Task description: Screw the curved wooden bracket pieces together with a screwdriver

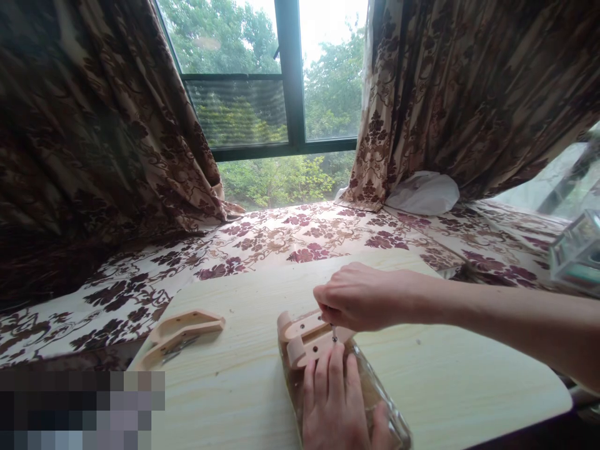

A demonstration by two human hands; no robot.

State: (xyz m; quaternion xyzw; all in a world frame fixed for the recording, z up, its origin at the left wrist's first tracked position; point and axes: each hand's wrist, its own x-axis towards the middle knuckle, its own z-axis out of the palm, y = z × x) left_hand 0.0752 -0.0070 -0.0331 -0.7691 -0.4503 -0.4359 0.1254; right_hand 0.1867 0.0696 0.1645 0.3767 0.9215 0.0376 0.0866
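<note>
On a brown, clear-wrapped block [375, 381] lies a pale wooden piece [300, 351] with a slot and several dark holes. My right hand [354, 299] is closed in a fist above its right end, around the top of a thin metal driver [334, 333] that points down at a hole. Its handle is hidden in the fist. My left hand [335, 397] lies flat on the block, fingers spread, with the fingertips against the near edge of the wooden piece.
Another pair of pale wooden pieces [187, 331] lies on the left of the light wooden table [248, 387], with thin metal items [177, 350] beside them. Behind are floral cloth [309, 250], a white bag [424, 192] and a clear box [579, 253] at the right.
</note>
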